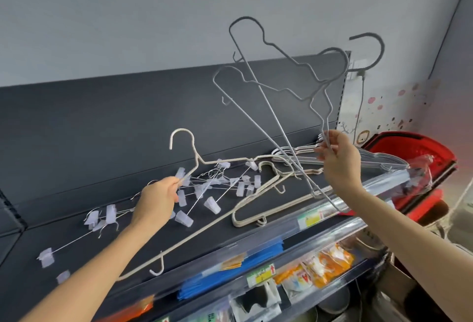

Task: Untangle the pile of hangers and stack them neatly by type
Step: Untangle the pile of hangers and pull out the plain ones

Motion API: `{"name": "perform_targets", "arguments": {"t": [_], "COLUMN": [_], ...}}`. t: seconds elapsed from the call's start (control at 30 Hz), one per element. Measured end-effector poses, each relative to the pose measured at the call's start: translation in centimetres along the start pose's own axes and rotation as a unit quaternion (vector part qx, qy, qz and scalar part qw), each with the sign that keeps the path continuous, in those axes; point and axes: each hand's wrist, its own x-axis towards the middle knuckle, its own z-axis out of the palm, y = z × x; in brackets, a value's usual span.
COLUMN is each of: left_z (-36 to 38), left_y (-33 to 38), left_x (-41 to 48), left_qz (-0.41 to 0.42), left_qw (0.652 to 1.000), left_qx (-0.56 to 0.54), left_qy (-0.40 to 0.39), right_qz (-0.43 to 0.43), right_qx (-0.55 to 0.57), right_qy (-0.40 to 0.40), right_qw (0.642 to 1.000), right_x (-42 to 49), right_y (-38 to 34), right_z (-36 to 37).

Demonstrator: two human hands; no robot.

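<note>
2 grey hangers (383,49) and 1 cream hanger (195,151) are raised; tangled clip hangers (212,205) defy counting.

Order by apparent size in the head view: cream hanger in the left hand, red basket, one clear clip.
1. cream hanger, widest span.
2. red basket, though partly hidden and farther off.
3. clear clip, smallest.

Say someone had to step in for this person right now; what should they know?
Right hand: holds two grey hangers raised.
Left hand: grips a cream hanger above the tangled clip hangers.
Done: grey stack at the back right of the shelf, cream stack mid-shelf.
Left: add the held hangers to their stacks, then untangle and stack the clip hangers.
</note>
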Motion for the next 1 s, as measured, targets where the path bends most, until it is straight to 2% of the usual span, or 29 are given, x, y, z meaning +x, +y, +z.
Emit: {"name": "perform_targets", "arguments": {"t": [0.23,0.4,0.67,0.83,0.9,1.0], "left_z": [5.8,11.2,19.1,22.2,23.1,24.2], "left_y": [4.9,8.0,10.9,11.8,12.0,11.4], "left_x": [2.9,6.3,9.8,10.9,11.0,11.5], "left_qz": [0.037,0.055,0.0,-0.017,-0.018,-0.016], "left_qw": [0.994,0.986,0.972,0.97,0.971,0.971], "left_qx": [-0.011,-0.013,-0.05,-0.04,-0.012,0.095], "left_qy": [-0.107,-0.156,-0.228,-0.24,-0.238,-0.22], "right_qz": [0.028,0.061,0.035,0.048,0.051,0.032], "right_qx": [-0.024,-0.03,-0.099,-0.132,-0.131,-0.139], "right_qy": [0.023,0.026,0.014,-0.034,-0.055,-0.106], "right_qw": [0.999,0.997,0.994,0.99,0.989,0.984], "right_x": [2.4,5.6,10.8,14.6,16.4,19.2], "right_y": [3.4,5.7,8.8,12.3,14.0,15.9], "right_z": [-2.2,-3.3,-5.8,-6.5,-6.6,-6.7]}}
